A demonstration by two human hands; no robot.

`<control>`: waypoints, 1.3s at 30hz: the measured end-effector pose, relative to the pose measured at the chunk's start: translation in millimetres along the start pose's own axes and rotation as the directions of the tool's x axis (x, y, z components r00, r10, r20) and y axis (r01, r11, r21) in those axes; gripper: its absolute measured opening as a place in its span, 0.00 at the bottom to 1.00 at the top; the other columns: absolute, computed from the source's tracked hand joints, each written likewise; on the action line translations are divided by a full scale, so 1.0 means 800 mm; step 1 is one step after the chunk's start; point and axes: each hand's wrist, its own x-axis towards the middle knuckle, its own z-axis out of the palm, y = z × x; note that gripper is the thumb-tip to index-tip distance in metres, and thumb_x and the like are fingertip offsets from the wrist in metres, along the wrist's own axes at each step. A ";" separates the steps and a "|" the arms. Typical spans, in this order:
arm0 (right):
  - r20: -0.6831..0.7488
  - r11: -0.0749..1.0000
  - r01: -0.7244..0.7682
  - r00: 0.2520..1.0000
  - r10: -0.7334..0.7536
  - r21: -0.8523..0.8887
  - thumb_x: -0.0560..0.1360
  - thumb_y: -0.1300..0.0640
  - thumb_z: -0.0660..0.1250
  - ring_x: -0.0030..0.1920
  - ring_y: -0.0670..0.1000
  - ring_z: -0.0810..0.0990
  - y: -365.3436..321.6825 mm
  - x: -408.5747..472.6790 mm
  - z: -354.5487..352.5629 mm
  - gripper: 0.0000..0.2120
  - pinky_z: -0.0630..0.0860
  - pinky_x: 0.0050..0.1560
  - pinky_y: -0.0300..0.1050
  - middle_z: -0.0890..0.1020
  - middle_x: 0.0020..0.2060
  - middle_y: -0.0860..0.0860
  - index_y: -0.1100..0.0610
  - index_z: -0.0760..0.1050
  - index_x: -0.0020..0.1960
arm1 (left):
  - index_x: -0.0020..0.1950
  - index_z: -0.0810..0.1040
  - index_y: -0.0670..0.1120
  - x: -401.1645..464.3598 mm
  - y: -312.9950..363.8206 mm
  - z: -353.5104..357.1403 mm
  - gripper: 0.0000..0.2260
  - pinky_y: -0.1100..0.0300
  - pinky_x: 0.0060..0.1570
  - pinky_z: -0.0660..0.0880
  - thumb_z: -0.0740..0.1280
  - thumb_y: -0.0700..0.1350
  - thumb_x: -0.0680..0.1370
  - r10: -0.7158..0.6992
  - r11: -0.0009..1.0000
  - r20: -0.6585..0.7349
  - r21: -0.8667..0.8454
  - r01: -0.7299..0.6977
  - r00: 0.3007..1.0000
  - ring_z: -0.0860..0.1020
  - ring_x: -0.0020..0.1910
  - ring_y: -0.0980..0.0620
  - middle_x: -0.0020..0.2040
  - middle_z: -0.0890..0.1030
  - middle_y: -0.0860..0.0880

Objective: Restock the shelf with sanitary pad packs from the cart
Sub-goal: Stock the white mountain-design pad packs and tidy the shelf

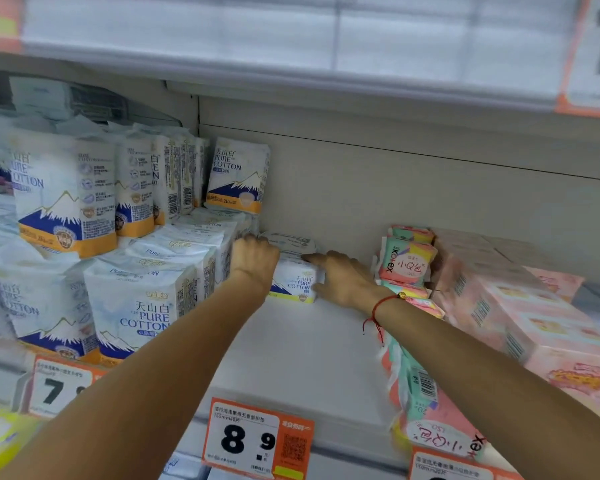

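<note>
A small white sanitary pad pack (297, 284) with a blue mountain and yellow band stands at the back of the white shelf (302, 355). My left hand (255, 259) rests on its left top side, fingers curled over it. My right hand (343, 278) presses against its right side with the fingers spread along the pack. Another similar pack (291, 241) lies just behind it. Both my forearms reach in from the bottom of the view. The cart is out of view.
Stacked white Pure Cotton packs (136, 306) fill the shelf's left side, with more upright ones (238, 174) on top. Pink and green Kotex packs (406, 261) and pink boxes (520, 306) crowd the right. Orange price tags (257, 438) hang on the shelf's front edge. An upper shelf (291, 46) overhangs.
</note>
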 end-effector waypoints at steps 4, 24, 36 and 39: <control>-0.050 0.999 0.003 0.999 -0.001 0.042 0.75 0.55 0.66 0.56 0.58 0.77 -0.008 0.013 0.008 0.24 0.72 0.45 0.44 0.76 0.60 0.56 0.52 0.63 0.68 | 0.63 0.72 0.44 0.013 -0.002 0.007 0.14 0.58 0.47 0.67 0.60 0.35 0.78 -0.005 1.000 -0.014 0.017 0.005 1.000 0.75 0.61 0.48 0.59 0.78 0.47; -0.093 0.913 -0.018 0.994 0.061 0.407 0.72 0.65 0.66 0.48 0.46 0.78 0.006 -0.154 -0.097 0.11 0.69 0.46 0.35 0.81 0.42 0.47 0.58 0.81 0.53 | 0.66 0.73 0.50 -0.103 -0.017 -0.074 0.17 0.55 0.55 0.72 0.65 0.45 0.77 -0.030 0.830 0.045 -0.555 0.050 0.999 0.76 0.61 0.46 0.62 0.78 0.49; 0.031 0.873 -0.174 0.983 0.180 0.456 0.73 0.66 0.67 0.33 0.45 0.80 0.077 -0.495 -0.137 0.10 0.74 0.36 0.31 0.83 0.34 0.51 0.51 0.80 0.44 | 0.52 0.80 0.58 -0.298 0.164 -0.201 0.08 0.61 0.50 0.72 0.66 0.51 0.74 0.318 0.474 -0.133 -0.835 -0.278 0.939 0.79 0.52 0.56 0.49 0.81 0.59; 0.056 0.871 -0.264 0.963 0.265 0.415 0.73 0.66 0.67 0.34 0.43 0.79 0.116 -0.573 -0.135 0.09 0.75 0.42 0.38 0.82 0.34 0.50 0.53 0.81 0.46 | 0.54 0.81 0.55 -0.338 0.230 -0.234 0.10 0.62 0.47 0.71 0.66 0.49 0.74 0.425 0.391 -0.202 -0.838 -0.381 0.882 0.79 0.53 0.54 0.51 0.82 0.57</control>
